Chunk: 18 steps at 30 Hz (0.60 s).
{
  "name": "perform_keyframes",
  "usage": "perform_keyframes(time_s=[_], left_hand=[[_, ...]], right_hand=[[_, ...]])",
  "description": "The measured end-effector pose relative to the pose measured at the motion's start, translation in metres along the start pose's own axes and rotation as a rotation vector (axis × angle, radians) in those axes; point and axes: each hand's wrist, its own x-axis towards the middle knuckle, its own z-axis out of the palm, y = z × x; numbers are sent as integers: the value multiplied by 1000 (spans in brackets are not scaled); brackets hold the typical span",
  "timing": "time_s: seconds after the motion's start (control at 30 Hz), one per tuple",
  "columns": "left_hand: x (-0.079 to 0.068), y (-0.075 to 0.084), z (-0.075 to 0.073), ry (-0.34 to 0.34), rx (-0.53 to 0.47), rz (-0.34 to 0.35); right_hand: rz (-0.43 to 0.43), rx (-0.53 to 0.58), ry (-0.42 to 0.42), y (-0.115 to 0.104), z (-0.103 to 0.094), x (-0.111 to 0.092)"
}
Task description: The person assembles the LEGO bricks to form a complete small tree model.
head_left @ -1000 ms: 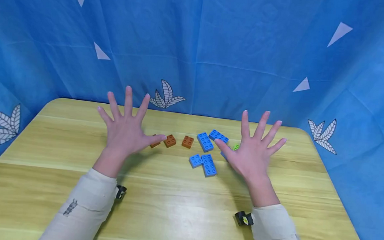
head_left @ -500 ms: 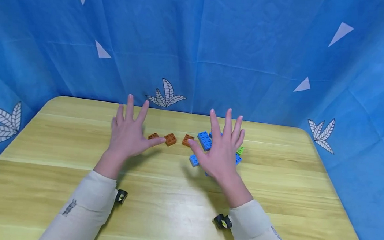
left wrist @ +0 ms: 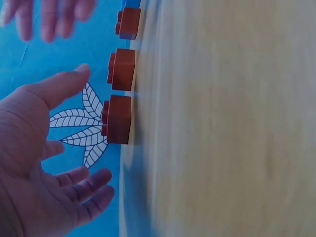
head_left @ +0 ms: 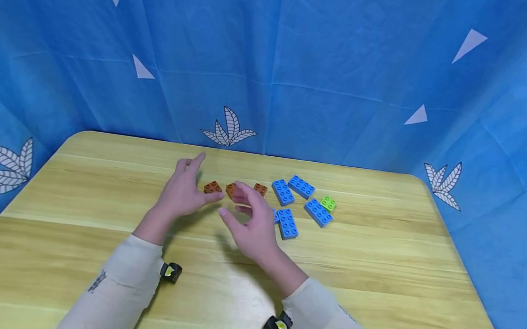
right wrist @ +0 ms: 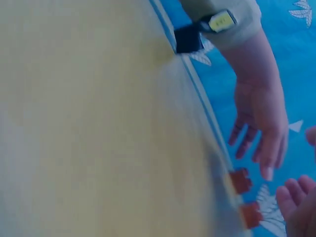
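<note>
My left hand hovers over the table just left of a brown toy brick, its thumb pointing at it. In the left wrist view the fingers of that hand are spread and loosely bent, holding nothing. My right hand is in the air in front of the brown bricks, thumb and fingers apart and bent, with nothing between them. It partly covers the middle brown brick, the right brown brick and a small blue brick. In the right wrist view, two brown bricks appear below the left hand.
Right of the hands lie several long blue bricks and a small green brick. The wooden table backs onto a blue curtain with leaf prints. Each wrist carries a small black camera.
My right hand has swung left across the blue bricks towards the brown ones, its spread fingers bending. The left hand has turned slightly, its fingers lowering. The bricks appear to lie where they were.
</note>
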Motion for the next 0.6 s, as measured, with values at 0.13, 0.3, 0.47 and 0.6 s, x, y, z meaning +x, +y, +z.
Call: perform_keyframes(time_s=[0.13, 0.3, 0.47, 0.6], left_hand=[[2, -2, 4, -12, -27, -22], [5, -5, 11, -31, -52, -21], [7, -7, 16, -49, -71, -23], [8, -7, 19, -53, -61, -31]], right_hand=[[119, -43, -26, 9, 5, -5], [192, -121, -11, 20, 2, -8], [179, -172, 17, 27, -5, -7], [187, -229, 17, 32, -8, -3]])
